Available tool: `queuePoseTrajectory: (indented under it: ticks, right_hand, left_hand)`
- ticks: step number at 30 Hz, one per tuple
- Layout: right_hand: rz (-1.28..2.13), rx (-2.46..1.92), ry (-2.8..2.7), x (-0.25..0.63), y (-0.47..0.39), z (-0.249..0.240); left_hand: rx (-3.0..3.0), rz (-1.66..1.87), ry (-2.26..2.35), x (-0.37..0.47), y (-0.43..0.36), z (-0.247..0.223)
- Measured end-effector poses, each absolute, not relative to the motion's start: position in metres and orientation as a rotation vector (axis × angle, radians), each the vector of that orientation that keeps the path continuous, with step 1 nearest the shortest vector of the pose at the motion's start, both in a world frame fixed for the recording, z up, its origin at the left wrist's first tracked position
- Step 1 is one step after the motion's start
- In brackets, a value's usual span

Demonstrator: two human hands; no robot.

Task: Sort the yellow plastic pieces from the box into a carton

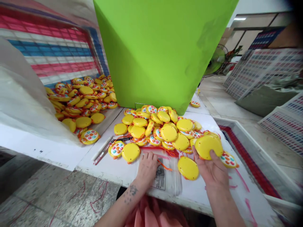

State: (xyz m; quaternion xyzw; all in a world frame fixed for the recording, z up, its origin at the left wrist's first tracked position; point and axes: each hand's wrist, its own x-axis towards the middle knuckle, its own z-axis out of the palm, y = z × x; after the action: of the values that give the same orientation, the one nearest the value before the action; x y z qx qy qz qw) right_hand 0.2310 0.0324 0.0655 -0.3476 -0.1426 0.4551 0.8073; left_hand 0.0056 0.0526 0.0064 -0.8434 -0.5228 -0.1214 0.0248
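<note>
My right hand [216, 168] grips a yellow oval plastic toy [208, 146], thumb on its flat back and fingers behind. My left hand [147, 167] rests with bent fingers on a stack of clear plastic bags [175, 179]. An orange cord [165, 165] runs out from its fingertips; the grip itself is partly hidden. Between the hands, one yellow toy [188, 168] lies back up on the white table [106, 171]. Beyond them is a heap of the same toys [169, 133], some showing white fronts with coloured dots.
A green board [163, 53] stands upright behind the heap. At left, more toys [81, 102] fill a striped, plastic-lined container [63, 56]. Pens [103, 149] lie left of the heap. A crate [255, 157] sits right of the table, near a fan [216, 60].
</note>
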Motion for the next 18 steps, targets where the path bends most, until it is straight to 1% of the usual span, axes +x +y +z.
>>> queuePoseTrajectory:
  ticks: [5,12,15,18]
  right_hand:
    - [0.992,-0.839,-0.491,0.219,0.034,0.062]
    - [1.120,-1.006,-0.817,0.199,0.037,0.039]
    - [1.165,-1.000,-0.908,0.187,0.042,0.037]
    - [1.127,-1.070,-1.069,0.175,0.049,0.038]
  left_hand:
    - [-2.607,-0.470,-1.623,0.006,0.055,0.001]
    - [-2.775,-0.828,-1.428,-0.003,0.053,-0.014]
    - [-2.822,-0.875,-1.313,-0.005,0.051,-0.013]
    - [-2.830,-0.905,-1.256,-0.006,0.049,-0.011]
